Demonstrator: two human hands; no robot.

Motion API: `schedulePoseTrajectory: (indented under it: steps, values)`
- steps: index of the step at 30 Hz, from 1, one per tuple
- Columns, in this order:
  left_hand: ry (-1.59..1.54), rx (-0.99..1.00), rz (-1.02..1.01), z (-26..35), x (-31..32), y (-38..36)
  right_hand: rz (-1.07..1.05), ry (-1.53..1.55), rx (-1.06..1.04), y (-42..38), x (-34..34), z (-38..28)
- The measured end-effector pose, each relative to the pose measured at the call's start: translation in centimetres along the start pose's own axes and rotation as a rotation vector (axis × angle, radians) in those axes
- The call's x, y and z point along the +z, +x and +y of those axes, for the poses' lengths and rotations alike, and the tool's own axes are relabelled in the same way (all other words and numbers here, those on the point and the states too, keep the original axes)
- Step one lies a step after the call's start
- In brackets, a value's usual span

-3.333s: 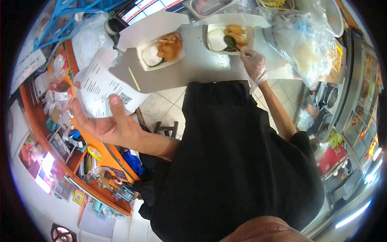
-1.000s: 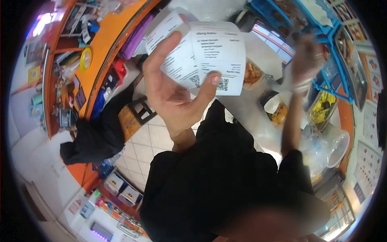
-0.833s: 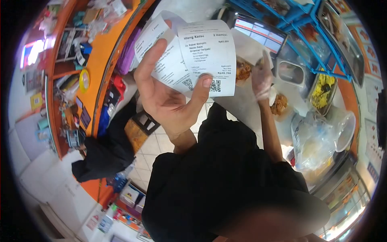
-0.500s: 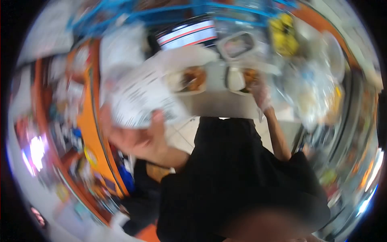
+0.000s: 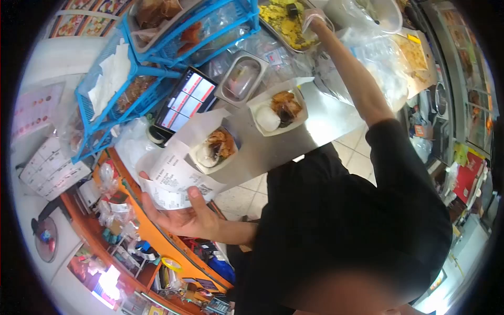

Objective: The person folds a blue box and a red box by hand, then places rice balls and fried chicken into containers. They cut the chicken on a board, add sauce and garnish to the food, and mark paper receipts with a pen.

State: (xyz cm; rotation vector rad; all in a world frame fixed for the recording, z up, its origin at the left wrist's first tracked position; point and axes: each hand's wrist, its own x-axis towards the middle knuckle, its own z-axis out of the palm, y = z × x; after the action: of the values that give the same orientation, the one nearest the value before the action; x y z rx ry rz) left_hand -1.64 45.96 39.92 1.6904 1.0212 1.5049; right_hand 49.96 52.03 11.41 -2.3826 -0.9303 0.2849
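Note:
Long printed paper receipts (image 5: 173, 176) are held in my left hand (image 5: 184, 218), thumb on top, beside a white box (image 5: 205, 157) of rice and browned meat. A second white box (image 5: 270, 122) with similar food stands to its right on the metal counter. My right hand (image 5: 314, 21), in a clear plastic glove, reaches to the right edge of a metal tray (image 5: 268, 26) of chopped yellow food. A black utensil (image 5: 292, 10) lies in that tray, close to my fingers. The fingers are too small and unclear to show whether they hold anything.
Blue baskets (image 5: 142, 68) and a lit tablet (image 5: 189, 102) stand at the upper left. A small metal container (image 5: 241, 79) sits behind the boxes. Plastic bags (image 5: 378, 58) and a white tub (image 5: 388, 13) are at the upper right. An orange-edged shelf (image 5: 136, 202) runs along the left.
My right hand has moved from the right food box up to the yellow food tray. The view has turned and shifted; my left hand still holds the receipts.

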Motion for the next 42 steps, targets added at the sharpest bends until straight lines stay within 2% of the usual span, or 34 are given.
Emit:
schedulePoseTrajectory:
  steps: [8,10,11,12,13,15,16,19,20,25,27,29,33,36,42]
  values:
    - [0.064,-0.115,0.038,0.8,0.9,-0.9,-0.069,-0.252,-0.114,0.4,4.2,-1.7]
    - [0.068,-0.135,0.044,0.5,1.4,-0.8,-0.040,-0.360,-0.205,0.0,4.5,-2.4]
    - [0.062,-0.144,0.040,0.4,1.5,-0.7,-0.004,-0.486,-0.359,0.2,5.3,-2.5]
    - [0.057,-0.152,0.041,0.4,1.6,-0.6,-0.093,-0.388,-0.381,-2.0,0.5,-6.1]
    - [0.061,-0.150,0.041,0.5,1.9,-0.4,-0.094,-0.383,-0.381,-1.3,0.9,-5.7]
    - [0.058,-0.136,0.041,0.9,2.6,-0.1,-0.003,0.062,-0.184,-0.2,1.5,-4.5]
    - [0.059,-0.138,0.041,0.8,2.7,0.0,-0.006,0.062,-0.183,-0.5,1.8,-3.9]
    - [0.010,-0.125,0.021,-0.1,3.0,0.4,-0.209,-0.208,-0.225,-2.1,2.3,-2.7]
    - [-0.004,-0.134,0.020,-0.3,2.9,0.4,-0.314,-0.254,-0.170,-2.3,2.5,-2.5]
    - [-0.007,-0.138,-0.008,-1.0,2.8,0.7,-0.339,-0.252,-0.173,-4.1,0.8,-1.8]
    - [0.023,-0.146,-0.009,-1.0,2.3,0.5,-0.374,-0.249,-0.143,-3.2,2.5,0.1]
    - [0.033,-0.144,-0.005,-0.8,2.4,0.4,-0.209,-0.066,-0.074,1.0,7.8,5.3]
    - [0.127,-0.141,-0.010,-0.7,1.4,-0.4,-0.142,-0.110,-0.089,2.2,4.3,1.3]
    - [0.116,-0.232,0.048,-0.2,2.0,-0.9,-0.125,-0.150,-0.071,5.2,5.1,0.8]
    - [0.183,-0.180,0.043,0.6,1.3,-1.5,-0.153,-0.025,-0.017,6.9,6.4,-0.2]
